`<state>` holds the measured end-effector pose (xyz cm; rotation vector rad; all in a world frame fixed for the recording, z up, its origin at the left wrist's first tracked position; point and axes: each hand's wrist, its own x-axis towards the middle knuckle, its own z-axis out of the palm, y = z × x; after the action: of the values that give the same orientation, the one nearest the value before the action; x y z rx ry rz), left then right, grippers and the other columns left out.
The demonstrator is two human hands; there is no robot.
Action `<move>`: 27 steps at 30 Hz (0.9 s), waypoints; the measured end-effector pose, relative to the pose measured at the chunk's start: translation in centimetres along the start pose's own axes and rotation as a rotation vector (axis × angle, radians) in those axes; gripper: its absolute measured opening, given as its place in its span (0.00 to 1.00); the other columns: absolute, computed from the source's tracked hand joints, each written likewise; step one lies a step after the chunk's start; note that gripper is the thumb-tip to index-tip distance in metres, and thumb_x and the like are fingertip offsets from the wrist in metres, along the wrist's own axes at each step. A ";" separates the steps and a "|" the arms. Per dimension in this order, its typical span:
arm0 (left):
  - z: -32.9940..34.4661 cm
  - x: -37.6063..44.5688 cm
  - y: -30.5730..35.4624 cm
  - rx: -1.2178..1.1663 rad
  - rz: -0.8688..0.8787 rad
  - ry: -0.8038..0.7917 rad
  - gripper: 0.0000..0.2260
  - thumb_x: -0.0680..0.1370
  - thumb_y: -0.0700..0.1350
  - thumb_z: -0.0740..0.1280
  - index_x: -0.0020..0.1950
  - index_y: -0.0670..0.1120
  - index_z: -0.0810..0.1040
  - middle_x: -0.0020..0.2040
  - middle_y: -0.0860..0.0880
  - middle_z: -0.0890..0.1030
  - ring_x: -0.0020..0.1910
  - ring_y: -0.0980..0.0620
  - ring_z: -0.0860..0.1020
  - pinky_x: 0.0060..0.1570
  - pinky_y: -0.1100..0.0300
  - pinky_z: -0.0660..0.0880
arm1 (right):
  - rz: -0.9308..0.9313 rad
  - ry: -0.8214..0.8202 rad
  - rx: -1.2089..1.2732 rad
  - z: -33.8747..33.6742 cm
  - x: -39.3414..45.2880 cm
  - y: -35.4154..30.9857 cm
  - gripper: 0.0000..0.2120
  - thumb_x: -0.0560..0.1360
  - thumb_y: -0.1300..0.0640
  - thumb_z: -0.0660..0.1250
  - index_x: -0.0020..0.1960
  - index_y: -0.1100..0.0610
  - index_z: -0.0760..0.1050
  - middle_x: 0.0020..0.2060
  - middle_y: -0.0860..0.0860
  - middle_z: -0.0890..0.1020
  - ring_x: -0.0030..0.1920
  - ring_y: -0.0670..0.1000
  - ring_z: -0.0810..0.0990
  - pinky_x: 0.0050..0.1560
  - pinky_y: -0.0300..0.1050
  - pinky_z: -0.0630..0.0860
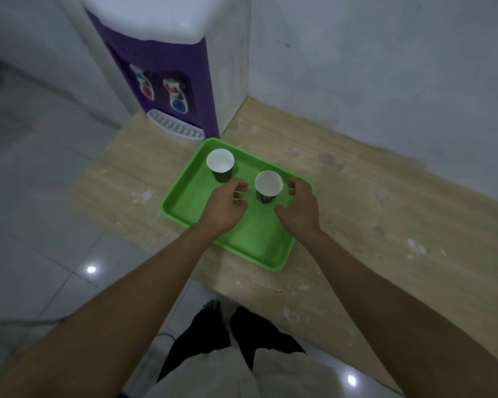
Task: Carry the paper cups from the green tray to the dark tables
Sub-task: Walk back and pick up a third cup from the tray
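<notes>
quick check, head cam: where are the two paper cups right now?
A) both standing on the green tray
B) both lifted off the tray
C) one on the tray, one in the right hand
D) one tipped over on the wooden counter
A: both paper cups stand upright on the green tray; the left hand and right hand flank the nearer cup with curled fingers, gripping nothing yet.

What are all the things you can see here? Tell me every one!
paper cups: 2, white inside and dark outside, upright on the tray, far one, near one
green tray: 1, bright green, on the wooden counter
wooden counter: 1, light brown, against the wall
water dispenser: 1, purple and white, behind the tray
floor: pale shiny tiles
left hand: fingers curled, beside the near cup, holding nothing
right hand: same, on its other side
</notes>
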<state>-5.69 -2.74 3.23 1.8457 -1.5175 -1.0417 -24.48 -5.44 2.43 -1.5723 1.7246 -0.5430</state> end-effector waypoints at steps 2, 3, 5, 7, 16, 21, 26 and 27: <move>0.5 1.7 -0.5 -0.003 0.007 -0.049 0.21 0.76 0.34 0.71 0.68 0.41 0.74 0.63 0.46 0.81 0.59 0.47 0.80 0.58 0.54 0.78 | 0.033 -0.030 -0.006 0.6 1.2 0.7 0.36 0.69 0.64 0.77 0.74 0.60 0.67 0.69 0.58 0.75 0.67 0.57 0.76 0.61 0.48 0.75; 0.8 2.5 -0.6 0.003 0.010 -0.075 0.23 0.76 0.33 0.71 0.69 0.42 0.73 0.64 0.46 0.80 0.61 0.47 0.79 0.59 0.54 0.78 | 0.044 -0.041 -0.009 0.9 1.8 1.1 0.37 0.69 0.63 0.78 0.75 0.60 0.67 0.70 0.57 0.75 0.68 0.57 0.76 0.63 0.48 0.75; 1.2 4.1 -1.0 0.001 0.018 -0.133 0.27 0.75 0.34 0.73 0.73 0.43 0.70 0.68 0.46 0.78 0.63 0.48 0.78 0.62 0.53 0.76 | 0.064 -0.062 -0.003 1.5 2.9 1.8 0.38 0.68 0.63 0.79 0.75 0.61 0.67 0.70 0.57 0.76 0.69 0.57 0.76 0.67 0.51 0.75; 1.5 5.5 -1.7 -0.023 0.046 -0.193 0.32 0.74 0.35 0.75 0.76 0.44 0.67 0.71 0.46 0.76 0.66 0.48 0.76 0.66 0.52 0.74 | 0.060 -0.084 0.029 2.0 3.9 2.4 0.39 0.68 0.63 0.79 0.75 0.61 0.68 0.70 0.57 0.77 0.69 0.57 0.76 0.68 0.56 0.75; 2.7 8.3 -4.3 -0.062 0.137 -0.255 0.31 0.75 0.40 0.76 0.75 0.45 0.70 0.69 0.48 0.78 0.66 0.52 0.76 0.65 0.60 0.73 | 0.049 -0.031 0.162 4.7 6.2 3.9 0.33 0.66 0.68 0.80 0.69 0.62 0.76 0.64 0.59 0.81 0.63 0.58 0.79 0.63 0.54 0.77; 3.0 9.0 -4.3 -0.074 0.133 -0.268 0.28 0.75 0.41 0.75 0.74 0.44 0.71 0.67 0.48 0.79 0.64 0.54 0.77 0.66 0.60 0.73 | 0.029 -0.011 0.157 5.4 6.8 4.2 0.33 0.65 0.67 0.81 0.68 0.62 0.77 0.62 0.59 0.83 0.61 0.60 0.80 0.61 0.53 0.78; 2.7 8.7 -3.8 -0.085 0.144 -0.262 0.26 0.76 0.39 0.74 0.73 0.43 0.72 0.67 0.47 0.79 0.63 0.55 0.76 0.64 0.72 0.70 | 0.005 -0.011 0.170 5.0 6.8 4.0 0.32 0.64 0.66 0.81 0.67 0.61 0.78 0.60 0.57 0.84 0.57 0.55 0.81 0.55 0.44 0.75; 2.6 8.7 -3.5 -0.087 0.152 -0.255 0.26 0.76 0.39 0.74 0.73 0.43 0.72 0.67 0.47 0.79 0.63 0.55 0.76 0.62 0.75 0.69 | -0.005 -0.008 0.169 4.8 6.8 3.8 0.32 0.65 0.66 0.81 0.67 0.61 0.78 0.59 0.57 0.84 0.56 0.53 0.80 0.54 0.42 0.74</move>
<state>-5.17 -10.16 -3.02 1.5588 -1.6984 -1.2854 -23.39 -10.65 -5.00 -1.4576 1.6246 -0.6655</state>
